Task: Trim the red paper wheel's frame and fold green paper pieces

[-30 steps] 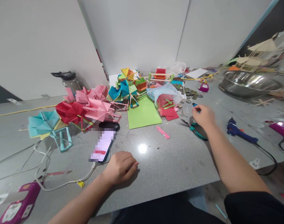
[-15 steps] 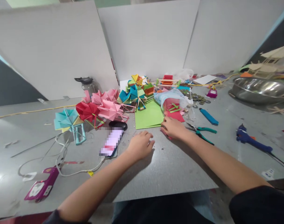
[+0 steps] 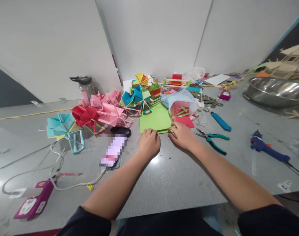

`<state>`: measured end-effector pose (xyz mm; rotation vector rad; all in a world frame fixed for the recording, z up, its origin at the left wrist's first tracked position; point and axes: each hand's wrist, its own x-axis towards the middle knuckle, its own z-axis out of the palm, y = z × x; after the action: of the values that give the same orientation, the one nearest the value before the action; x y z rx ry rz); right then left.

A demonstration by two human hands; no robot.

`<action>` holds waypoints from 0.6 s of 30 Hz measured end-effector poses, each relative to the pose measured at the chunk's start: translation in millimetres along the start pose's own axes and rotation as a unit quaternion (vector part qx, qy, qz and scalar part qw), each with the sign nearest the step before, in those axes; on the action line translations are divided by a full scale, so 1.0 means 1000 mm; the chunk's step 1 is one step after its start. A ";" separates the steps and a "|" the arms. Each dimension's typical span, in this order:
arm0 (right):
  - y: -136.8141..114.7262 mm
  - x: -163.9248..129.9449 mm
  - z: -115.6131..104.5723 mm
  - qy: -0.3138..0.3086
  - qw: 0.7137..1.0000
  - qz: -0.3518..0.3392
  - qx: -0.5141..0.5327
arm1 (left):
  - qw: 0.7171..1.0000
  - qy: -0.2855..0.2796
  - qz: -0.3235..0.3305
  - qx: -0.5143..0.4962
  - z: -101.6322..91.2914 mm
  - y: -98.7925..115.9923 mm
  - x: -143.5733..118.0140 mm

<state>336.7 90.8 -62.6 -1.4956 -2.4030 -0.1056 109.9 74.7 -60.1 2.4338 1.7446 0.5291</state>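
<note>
Green paper (image 3: 154, 119) is being pinched at its near edge by both hands, left hand (image 3: 149, 142) and right hand (image 3: 182, 135). Pliers (image 3: 212, 139) are lying right of it. Lifting both corners evenly should be keeping the sheets aligned.

You have matt green paper (image 3: 155, 119) under your fingers, on a smooth grey tabletop (image 3: 179, 177) that glints under the lamp. The bowl (image 3: 274, 91) is shiny metal, the bag (image 3: 180, 100) clear glossy plastic, and the pliers (image 3: 212, 139) have rubbery green handles.

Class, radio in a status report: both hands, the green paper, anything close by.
Left hand and right hand on near edge of green paper, flat on table. Phone left, pliers right, red paper beside. Nothing blocking.
</note>
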 end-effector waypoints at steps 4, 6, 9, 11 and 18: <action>0.000 -0.001 0.004 0.002 1.000 0.000 0.009 | 1.000 0.013 -0.003 -0.009 0.001 0.001 0.000; 0.000 -0.001 0.004 0.002 1.000 0.001 0.012 | 1.000 0.018 -0.007 -0.013 0.000 0.001 0.000; 0.001 -0.001 0.005 0.000 1.000 0.004 0.015 | 1.000 0.020 -0.013 -0.019 0.000 0.000 0.001; 0.002 -0.001 0.005 0.000 1.000 0.008 0.015 | 0.999 0.019 -0.015 -0.021 0.000 -0.001 0.001; 0.003 -0.001 0.007 0.001 1.000 0.011 0.020 | 1.000 0.014 -0.010 -0.018 -0.001 0.000 0.001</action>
<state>338.6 92.8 -70.1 -1.5022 -2.3724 -0.0550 109.7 75.0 -59.0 2.3929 1.7527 0.5902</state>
